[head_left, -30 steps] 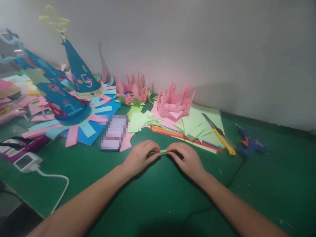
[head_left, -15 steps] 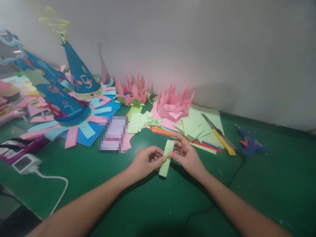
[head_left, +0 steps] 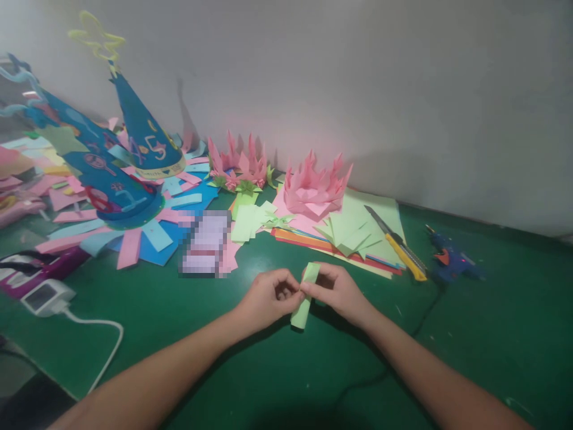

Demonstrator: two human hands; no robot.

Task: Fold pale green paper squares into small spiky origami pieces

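Between my two hands is a narrow light green folded paper strip [head_left: 305, 309], held tilted above the green table [head_left: 268, 376]. My left hand [head_left: 274, 297] pinches its left edge with thumb and forefinger. My right hand [head_left: 338, 291] grips the strip from the right, thumb on its front face and the other fingers behind, partly hidden. Just beyond my hands lie folded light green papers [head_left: 351, 236] on a stack of coloured sheets, and a pink paper crown [head_left: 316, 188] stands behind them.
A yellow utility knife [head_left: 405, 254] with its blade out and a blue glue gun [head_left: 454, 257] lie to the right. A blurred phone [head_left: 206, 245] lies left of centre. Blue cone hats [head_left: 147, 131], a second pink crown [head_left: 239, 167] and a white cable [head_left: 119, 334] are further left.
Both hands have drawn slightly closer together, and the strip has shifted a little right and down. My right fingers, spread behind the strip before, are now folded in against it.
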